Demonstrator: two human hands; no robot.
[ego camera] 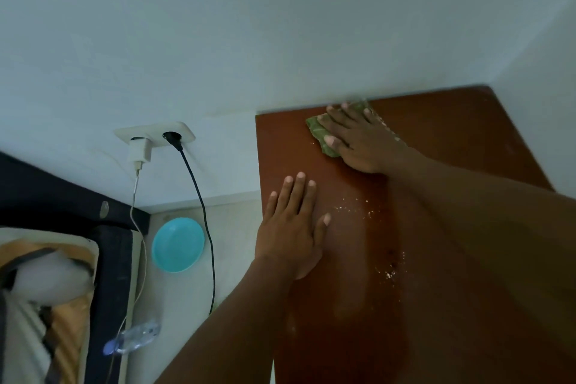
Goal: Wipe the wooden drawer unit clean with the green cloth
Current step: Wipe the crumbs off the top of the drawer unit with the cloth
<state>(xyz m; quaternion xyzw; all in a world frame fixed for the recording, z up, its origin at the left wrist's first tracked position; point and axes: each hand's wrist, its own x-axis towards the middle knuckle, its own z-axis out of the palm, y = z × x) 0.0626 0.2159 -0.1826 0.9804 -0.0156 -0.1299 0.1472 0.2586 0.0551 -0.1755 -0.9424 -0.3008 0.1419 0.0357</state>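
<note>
Midway, I judge: my right hand (358,142), fingers (336,118) straight, presses the green cloth (314,127) flat at the wooden drawer unit's (452,134) far edge, upper right of centre. My left hand (290,227) rests flat, released, mid-frame. Pale crumbs (353,208) beside it lie unwiped.

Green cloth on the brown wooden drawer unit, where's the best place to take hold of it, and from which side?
Take the crumpled green cloth from above, by its left edge that pokes out past the right hand pressing on it. It lies flat on the brown wooden drawer unit right against the white wall, so there's likely no room from behind.
</note>
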